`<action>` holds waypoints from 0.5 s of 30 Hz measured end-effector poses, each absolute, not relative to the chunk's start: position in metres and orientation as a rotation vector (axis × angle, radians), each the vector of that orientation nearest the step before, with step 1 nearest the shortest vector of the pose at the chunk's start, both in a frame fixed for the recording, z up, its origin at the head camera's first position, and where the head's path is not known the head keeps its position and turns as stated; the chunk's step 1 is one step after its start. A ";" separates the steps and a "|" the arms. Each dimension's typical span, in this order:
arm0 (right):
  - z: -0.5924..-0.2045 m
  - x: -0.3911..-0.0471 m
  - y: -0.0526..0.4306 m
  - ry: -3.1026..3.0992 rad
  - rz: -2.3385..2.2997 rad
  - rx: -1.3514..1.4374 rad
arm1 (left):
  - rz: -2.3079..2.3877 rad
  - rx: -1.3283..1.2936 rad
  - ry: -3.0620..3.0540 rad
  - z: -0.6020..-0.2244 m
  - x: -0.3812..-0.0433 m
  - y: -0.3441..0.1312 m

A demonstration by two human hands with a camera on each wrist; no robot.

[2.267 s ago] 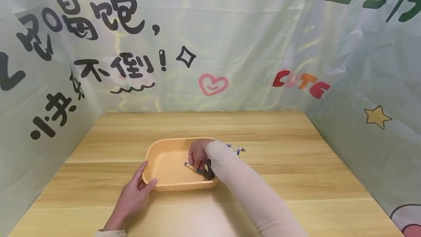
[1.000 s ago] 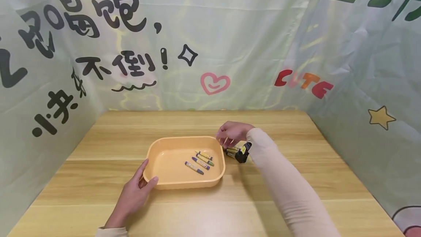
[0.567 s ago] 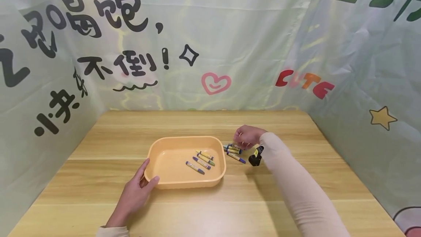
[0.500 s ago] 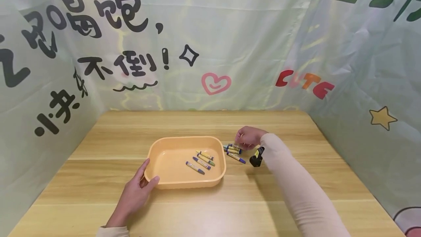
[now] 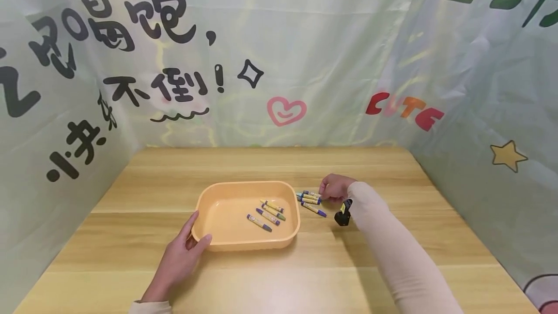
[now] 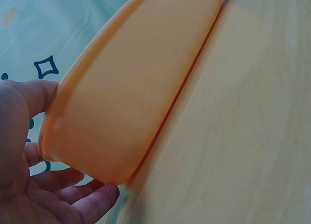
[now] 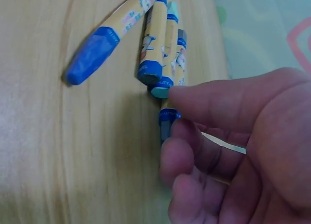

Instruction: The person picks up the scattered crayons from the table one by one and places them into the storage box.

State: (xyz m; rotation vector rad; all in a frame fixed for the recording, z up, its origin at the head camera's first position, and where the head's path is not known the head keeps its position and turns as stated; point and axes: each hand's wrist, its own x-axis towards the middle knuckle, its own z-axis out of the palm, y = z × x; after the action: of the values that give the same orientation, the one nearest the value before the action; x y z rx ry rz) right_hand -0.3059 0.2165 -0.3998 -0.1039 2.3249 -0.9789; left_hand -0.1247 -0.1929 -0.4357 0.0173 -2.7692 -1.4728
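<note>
A light orange plastic tray stands on the wooden table, several crayons lying in its right half. My left hand grips the tray's left near corner; in the left wrist view its thumb and fingers curl about the rim and wall. Just right of the tray lies a small group of crayons in yellow wrappers with blue bands. My right hand is at their right end. In the right wrist view, its thumb and forefinger pinch at the end of a grey-tipped crayon, the other fingers curled below.
One blue crayon lies at an angle beside the group. A small black device hangs at the right wrist. Printed cloth walls enclose the table at the back and both sides.
My right hand has left the tray's inside, where it was at a crayon, and moved right to the crayons on the table. Lately it shifted slightly right and nearer. The left hand keeps its grip.
</note>
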 end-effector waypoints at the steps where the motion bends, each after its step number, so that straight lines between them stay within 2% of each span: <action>1: -0.399 -0.306 0.217 2.327 -0.975 -0.102 | -1.467 0.009 -2.766 -0.435 -0.125 -0.193; 15: -0.405 -0.311 0.217 2.344 -0.915 -0.125 | -1.531 -0.005 -2.731 -0.435 -0.126 -0.192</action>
State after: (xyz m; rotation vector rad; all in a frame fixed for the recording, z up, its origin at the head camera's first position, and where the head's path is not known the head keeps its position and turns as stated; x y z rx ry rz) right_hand -0.3106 0.2174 -0.4052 -0.1252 2.3443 -0.9147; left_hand -0.1262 -0.1923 -0.4351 -0.0053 -2.7312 -1.5314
